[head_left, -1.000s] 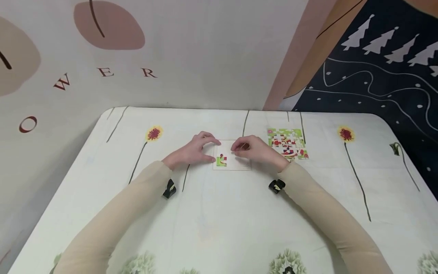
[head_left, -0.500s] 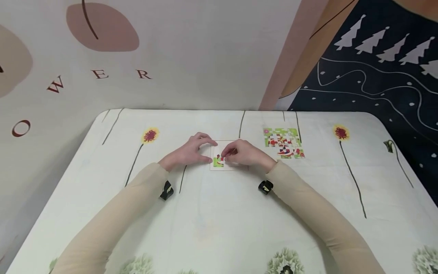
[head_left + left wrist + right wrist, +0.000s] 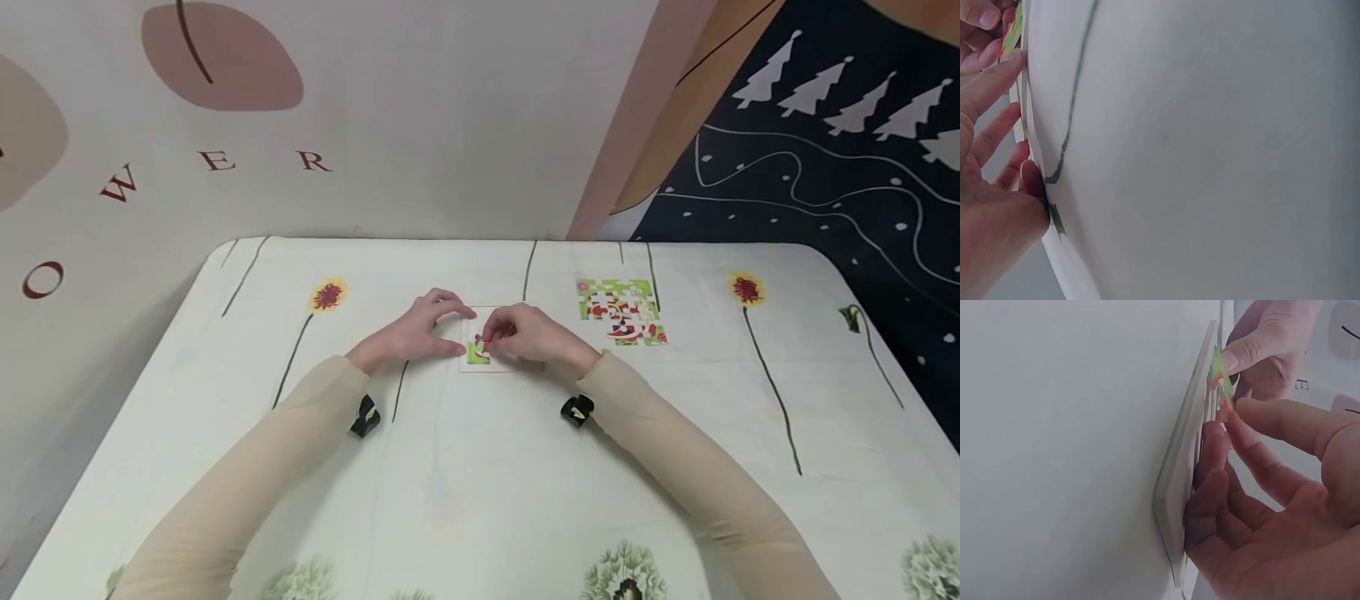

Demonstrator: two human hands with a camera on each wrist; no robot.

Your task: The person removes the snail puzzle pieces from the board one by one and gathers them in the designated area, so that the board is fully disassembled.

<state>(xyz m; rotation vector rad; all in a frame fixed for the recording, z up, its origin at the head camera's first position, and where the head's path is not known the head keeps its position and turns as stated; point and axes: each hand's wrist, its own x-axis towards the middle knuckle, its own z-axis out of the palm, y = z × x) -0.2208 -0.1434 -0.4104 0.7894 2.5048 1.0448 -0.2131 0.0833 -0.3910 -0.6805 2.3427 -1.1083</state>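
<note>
A thin white puzzle tray (image 3: 476, 327) lies on the table in the head view. Green and red jigsaw pieces (image 3: 477, 353) sit in its lower left corner. My left hand (image 3: 416, 333) rests at the tray's left edge, fingers spread, thumb near the green pieces. My right hand (image 3: 528, 335) reaches over the tray from the right. Between its thumb and index finger it pinches a small jigsaw piece (image 3: 1228, 405), red-orange where it shows in the right wrist view, right against the green ones. Most of that piece is hidden by the fingertips. The other right fingers rest on the tray.
A block of joined jigsaw pieces (image 3: 636, 310), green with red and white, lies right of the tray, its lower left corner lacking pieces. The white tablecloth (image 3: 465, 467) has printed flowers. A wall covering (image 3: 450, 125) rises behind the table's far edge.
The right hand has moved left and a little toward me over the tray, bringing its piece against the green ones. The left hand keeps its place at the tray. The head view has shifted slightly.
</note>
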